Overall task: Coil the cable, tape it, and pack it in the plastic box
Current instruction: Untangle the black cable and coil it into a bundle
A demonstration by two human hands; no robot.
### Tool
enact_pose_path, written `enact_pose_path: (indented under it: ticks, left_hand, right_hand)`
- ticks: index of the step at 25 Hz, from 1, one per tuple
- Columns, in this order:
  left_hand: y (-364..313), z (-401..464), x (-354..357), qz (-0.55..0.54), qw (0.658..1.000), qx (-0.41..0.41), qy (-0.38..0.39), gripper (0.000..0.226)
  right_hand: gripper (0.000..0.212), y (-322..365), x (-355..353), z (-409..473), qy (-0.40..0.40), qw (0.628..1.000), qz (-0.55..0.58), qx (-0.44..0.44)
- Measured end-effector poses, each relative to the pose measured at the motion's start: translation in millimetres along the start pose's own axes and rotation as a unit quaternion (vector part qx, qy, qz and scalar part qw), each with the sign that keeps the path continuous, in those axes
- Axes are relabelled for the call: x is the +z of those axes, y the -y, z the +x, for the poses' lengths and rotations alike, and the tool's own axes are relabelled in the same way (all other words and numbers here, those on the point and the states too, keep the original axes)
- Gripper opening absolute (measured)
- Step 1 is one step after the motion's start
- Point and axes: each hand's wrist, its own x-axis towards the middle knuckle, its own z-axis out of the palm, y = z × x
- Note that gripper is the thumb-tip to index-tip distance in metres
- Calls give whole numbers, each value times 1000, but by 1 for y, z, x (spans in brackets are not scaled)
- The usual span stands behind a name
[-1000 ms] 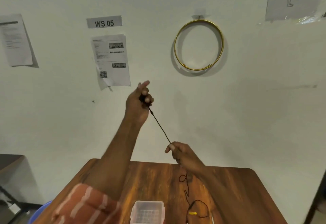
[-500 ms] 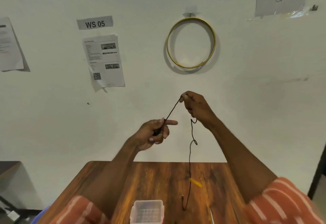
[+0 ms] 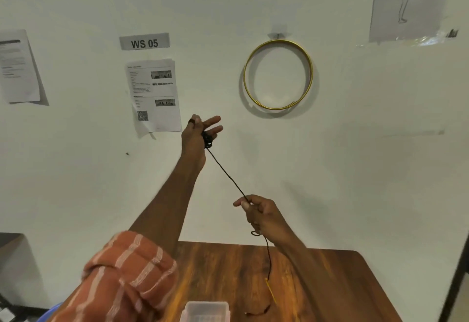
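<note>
A thin black cable runs taut from my left hand, raised high in front of the wall, down to my right hand just above the table's far edge. Small coils of cable are wound around my left hand, whose fingers are spread. My right hand pinches the cable, and the loose tail hangs from it down to the wooden table, ending near a short yellow piece. The clear plastic box stands at the near table edge, partly cut off by the frame.
A white wall stands right behind the table, with a gold hoop, a "WS 05" label and taped paper sheets. A dark surface shows at far left and a blue object at the lower left.
My left hand has risen up and to the left with the coils. My right hand has dropped from high near the hoop to just above the table, stretching the cable taut.
</note>
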Motion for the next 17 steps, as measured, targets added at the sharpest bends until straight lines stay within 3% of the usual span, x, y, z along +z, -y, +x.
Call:
enact_pose_path:
  ticks: [3,6,9,13,15,17]
  left_hand:
    - [35,-11,0,246,966,-5,81,37]
    - [59,-59,5,321,916,-73,230,40]
    - [62,-106,15,100,938,-165,288,48]
    - [49,-125,28,-196,915,-227,269,58]
    - [40,-117,32,-254,916,-208,229,59]
    - [32,-98,34,-240,941,-169,170,57]
  right_hand:
    - [25,43,-17,1,-12,998,-35,-59]
    - [28,82,-47,25,-57,993,-31,-103]
    - [30,89,-72,55,-79,992,-41,-88]
    - [32,53,-68,73,-75,996,15,-37]
    - [32,30,-50,67,-86,994,69,3]
    - [30,7,-26,51,-53,995,74,42]
